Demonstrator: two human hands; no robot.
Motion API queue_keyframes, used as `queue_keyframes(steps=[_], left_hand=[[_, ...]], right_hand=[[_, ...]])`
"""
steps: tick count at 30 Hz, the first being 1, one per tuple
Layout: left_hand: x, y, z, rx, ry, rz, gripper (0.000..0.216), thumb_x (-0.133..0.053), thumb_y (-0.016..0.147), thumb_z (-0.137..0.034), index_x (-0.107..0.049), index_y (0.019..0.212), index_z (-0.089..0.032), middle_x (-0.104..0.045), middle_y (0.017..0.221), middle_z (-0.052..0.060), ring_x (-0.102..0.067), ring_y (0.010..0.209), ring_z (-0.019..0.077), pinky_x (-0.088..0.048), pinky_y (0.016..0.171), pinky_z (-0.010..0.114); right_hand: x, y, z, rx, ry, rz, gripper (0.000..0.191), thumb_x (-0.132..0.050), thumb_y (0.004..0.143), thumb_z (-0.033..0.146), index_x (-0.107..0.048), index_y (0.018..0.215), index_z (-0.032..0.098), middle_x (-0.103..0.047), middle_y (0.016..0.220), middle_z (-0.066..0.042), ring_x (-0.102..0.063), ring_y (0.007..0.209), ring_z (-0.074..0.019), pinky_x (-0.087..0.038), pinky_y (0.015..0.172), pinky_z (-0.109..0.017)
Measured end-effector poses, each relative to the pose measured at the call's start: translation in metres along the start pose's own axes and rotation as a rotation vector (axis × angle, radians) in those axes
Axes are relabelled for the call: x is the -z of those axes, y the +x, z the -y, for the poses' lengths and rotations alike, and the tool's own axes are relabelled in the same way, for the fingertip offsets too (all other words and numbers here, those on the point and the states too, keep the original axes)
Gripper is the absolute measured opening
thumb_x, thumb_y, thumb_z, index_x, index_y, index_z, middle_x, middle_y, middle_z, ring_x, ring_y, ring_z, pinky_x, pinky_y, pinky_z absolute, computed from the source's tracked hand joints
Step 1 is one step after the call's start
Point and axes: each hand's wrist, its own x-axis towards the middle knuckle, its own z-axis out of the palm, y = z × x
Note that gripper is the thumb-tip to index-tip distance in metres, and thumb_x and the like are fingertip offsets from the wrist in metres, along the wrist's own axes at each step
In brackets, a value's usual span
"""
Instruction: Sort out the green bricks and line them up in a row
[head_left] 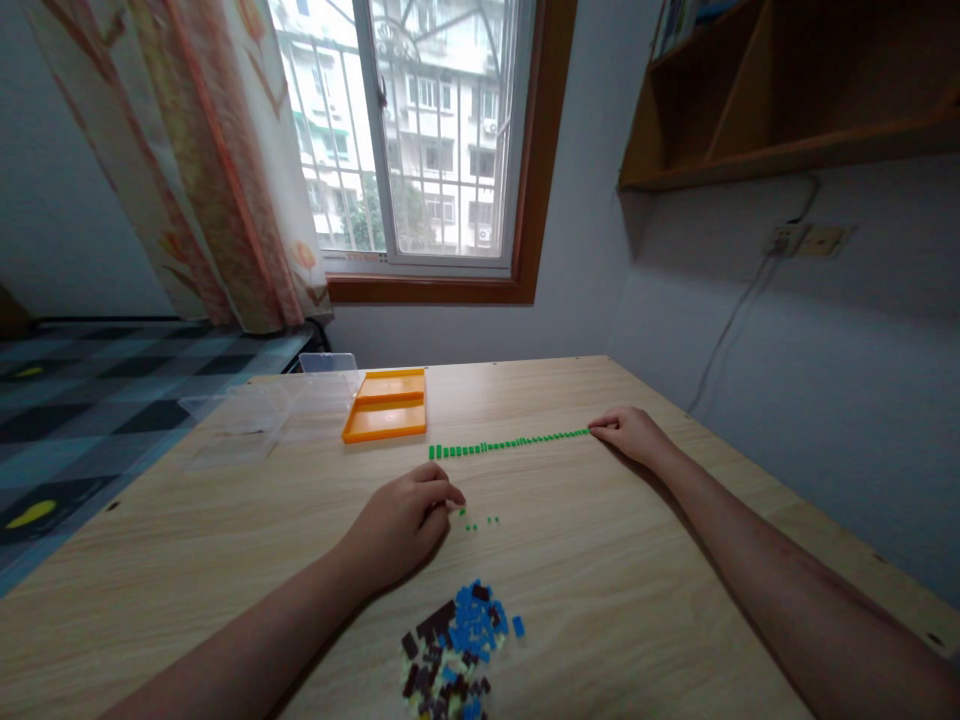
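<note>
A long row of small green toy bricks (495,446) runs across the table, with the larger ones at its left end. At the right end of this row is my right hand (628,434), its thumb and fingertips pinched together on a small green brick that they mostly hide. Nearer to me, my left hand (411,512) has curled fingers, with the index fingertip at a tiny green brick (462,512). Several loose green bricks (472,527) lie just to the right of that fingertip. Below them is a mixed pile of blue bricks (476,622), dark brown bricks (437,622) and pale ones.
An orange tray (385,436) with a divider lies behind the row's left end. Clear plastic boxes (289,405) stand left of it. The wooden table (577,580) meets a checked bed (150,400) on the left. A wooden shelf (780,150) hangs on the right wall.
</note>
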Motion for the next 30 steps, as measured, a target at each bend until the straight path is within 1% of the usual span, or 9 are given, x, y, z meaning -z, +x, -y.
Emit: queue_keyframes(steps=[6,14,21,27,30], left_hand=[[0.0,-0.001,0.0,-0.008,0.003,0.005,0.029,-0.048,0.084,-0.008,-0.072,0.092,-0.022,-0.066,0.098,0.004,-0.064,0.088,0.0181,-0.05,0.081,0.031],[0.0,0.0,-0.001,0.0,-0.007,0.003,0.03,-0.047,0.084,-0.007,-0.072,0.092,-0.021,-0.066,0.097,0.004,-0.064,0.087,0.0178,-0.05,0.081,0.031],[0.001,0.0,-0.001,-0.01,-0.011,0.012,0.029,-0.048,0.082,-0.007,-0.074,0.085,-0.021,-0.065,0.094,0.004,-0.063,0.084,0.0173,-0.051,0.078,0.029],[0.001,0.0,-0.002,0.01,-0.033,-0.003,0.029,-0.049,0.082,-0.007,-0.075,0.083,-0.02,-0.064,0.093,0.004,-0.063,0.084,0.0169,-0.05,0.08,0.03],[0.001,0.0,-0.001,0.003,-0.049,0.004,0.029,-0.049,0.079,-0.006,-0.075,0.079,-0.02,-0.064,0.091,0.004,-0.062,0.082,0.0163,-0.05,0.079,0.029]], right_hand=[[-0.002,0.001,-0.002,-0.001,0.0,-0.006,0.025,-0.065,0.084,0.034,-0.081,0.099,0.021,-0.078,0.097,-0.006,-0.071,0.091,-0.0214,-0.05,0.079,-0.027],[0.002,-0.002,0.001,-0.009,0.014,0.001,0.023,-0.066,0.084,0.032,-0.081,0.097,0.021,-0.078,0.096,-0.006,-0.071,0.091,-0.0215,-0.05,0.08,-0.028],[0.003,-0.004,0.004,-0.019,0.023,0.005,0.022,-0.066,0.083,0.031,-0.082,0.095,0.021,-0.078,0.094,-0.006,-0.071,0.089,-0.0217,-0.051,0.08,-0.028],[0.004,-0.005,0.005,-0.016,0.016,-0.017,0.022,-0.066,0.083,0.032,-0.081,0.093,0.021,-0.078,0.095,-0.005,-0.071,0.091,-0.0216,-0.05,0.078,-0.027],[0.006,-0.006,0.009,-0.008,0.005,-0.056,0.022,-0.066,0.083,0.031,-0.081,0.093,0.02,-0.078,0.095,-0.006,-0.07,0.091,-0.0219,-0.05,0.078,-0.028]])
